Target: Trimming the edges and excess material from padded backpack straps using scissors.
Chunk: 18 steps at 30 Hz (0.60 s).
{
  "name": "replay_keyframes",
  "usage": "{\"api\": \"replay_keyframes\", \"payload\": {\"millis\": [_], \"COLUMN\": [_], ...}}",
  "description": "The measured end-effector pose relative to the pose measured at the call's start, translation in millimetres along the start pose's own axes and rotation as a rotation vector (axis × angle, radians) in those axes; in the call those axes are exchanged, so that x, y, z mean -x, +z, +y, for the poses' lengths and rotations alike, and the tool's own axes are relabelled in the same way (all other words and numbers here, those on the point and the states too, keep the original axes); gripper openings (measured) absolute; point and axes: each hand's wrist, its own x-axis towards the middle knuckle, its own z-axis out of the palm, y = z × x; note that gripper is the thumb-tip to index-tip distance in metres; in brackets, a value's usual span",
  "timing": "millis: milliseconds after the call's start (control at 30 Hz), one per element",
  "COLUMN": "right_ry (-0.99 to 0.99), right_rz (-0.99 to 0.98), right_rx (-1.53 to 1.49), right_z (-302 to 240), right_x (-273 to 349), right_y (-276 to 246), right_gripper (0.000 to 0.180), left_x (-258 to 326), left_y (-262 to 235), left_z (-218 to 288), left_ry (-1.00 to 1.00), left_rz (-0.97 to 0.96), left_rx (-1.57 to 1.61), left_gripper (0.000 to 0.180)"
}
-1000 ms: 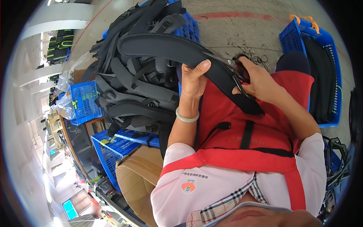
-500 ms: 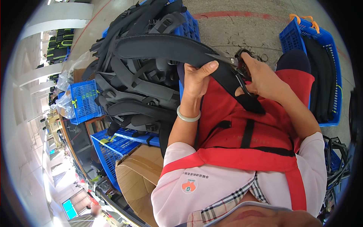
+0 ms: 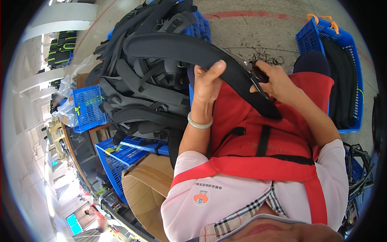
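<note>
A long, curved black padded shoulder strap (image 3: 169,46) stretches over my lap. My left hand (image 3: 207,82) grips its near edge around the middle, thumb lying on top. In my right hand (image 3: 276,82) is a pair of scissors (image 3: 246,64), fingers wrapped round the dark handles. The blades lie along the strap's far edge, pointing up and left; whether they are apart or closed is hard to see. The strap's narrow end rests on my red apron (image 3: 242,139).
Black and grey straps (image 3: 141,80) are heaped at left over blue crates (image 3: 201,28). A blue basket (image 3: 358,125) with dark padded pieces stands at right. Dark thread scraps (image 3: 266,58) litter the floor ahead. An open cardboard box (image 3: 139,189) is by my left elbow.
The scissors have swung from across the strap's face to along its far edge. My right hand has turned slightly, and the left thumb has shifted a little to the left.
</note>
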Motion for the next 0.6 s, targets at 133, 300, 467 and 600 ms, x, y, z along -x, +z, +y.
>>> {"api": "replay_keyframes", "payload": {"millis": [133, 300, 467, 600], "right_ry": [-0.13, -0.196, -0.059, -0.184], "right_rz": [-0.012, 0.123, 0.002, 0.036], "right_rx": [0.069, 0.185, 0.161, 0.132], "right_z": [16, -5, 1, 9], "right_x": [-3, -3, -7, -6], "right_y": [4, 3, -5, 3], "right_gripper": [0.056, 0.049, 0.052, 0.052], "left_x": [-4, 3, 4, 0], "left_y": [0, 1, -4, -6], "left_z": [8, -6, -8, 7], "left_ry": [0.076, 0.025, 0.033, 0.095], "left_rz": [0.084, 0.014, 0.007, 0.014], "left_rx": [0.096, 0.042, 0.021, -0.002], "left_gripper": [0.023, 0.022, 0.021, 0.021]}}
